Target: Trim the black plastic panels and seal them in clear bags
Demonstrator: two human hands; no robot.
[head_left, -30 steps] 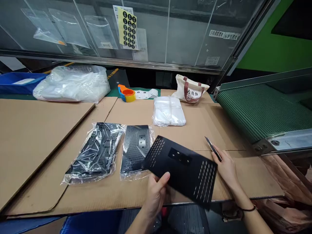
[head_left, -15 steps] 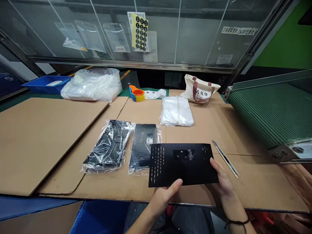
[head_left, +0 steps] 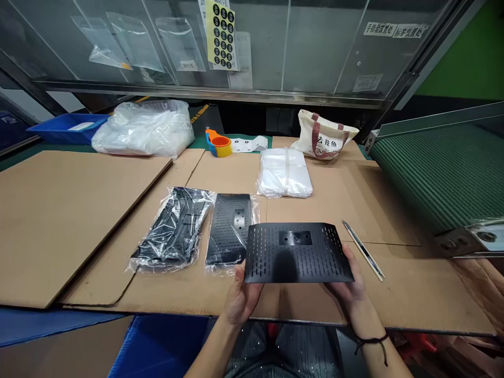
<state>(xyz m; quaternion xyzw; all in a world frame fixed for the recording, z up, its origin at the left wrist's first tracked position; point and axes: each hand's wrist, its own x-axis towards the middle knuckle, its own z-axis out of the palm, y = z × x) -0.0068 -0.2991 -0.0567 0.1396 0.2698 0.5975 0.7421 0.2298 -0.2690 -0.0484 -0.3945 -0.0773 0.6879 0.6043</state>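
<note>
Holding a black plate (head_left: 297, 262) btwn both hands, one at each end. L hand (head_left: 241, 300) grips the near L corner, R hand (head_left: 354, 278) grips the R end w/ thumb at the side edge. Fingers mostly hidden under the plate, so can't tell exactly how they sit. Plate is in front of the person, over the cardboard (head_left: 334, 199); slot rows + a panel w/ small holes face up, dark shadow on the near half. Dark cord bracelet (head_left: 370, 340) on R wrist.

Just beyond L hand: bagged plate (head_left: 226, 231), black, slotted, in clear plastic. Further L of that, a 2nd bagged part (head_left: 173, 226), also black, lying at a slant. Large cardboard sheet (head_left: 79, 210) well L of L hand.

Just past R hand, to its R: slim knife (head_left: 363, 250), prob. a cutter, lying slanted. Conveyor belt (head_left: 444, 168), green, well R of R hand.

Straight ahead of hands: stack of clear bags (head_left: 284, 176), tote bag (head_left: 325, 136) behind it to the R. Ahead of L hand, far side: orange/blue/yellow ring (head_left: 220, 146) w/ label strip (head_left: 249, 144), big plastic bundle (head_left: 144, 128), blue bin (head_left: 65, 128) far L.
</note>
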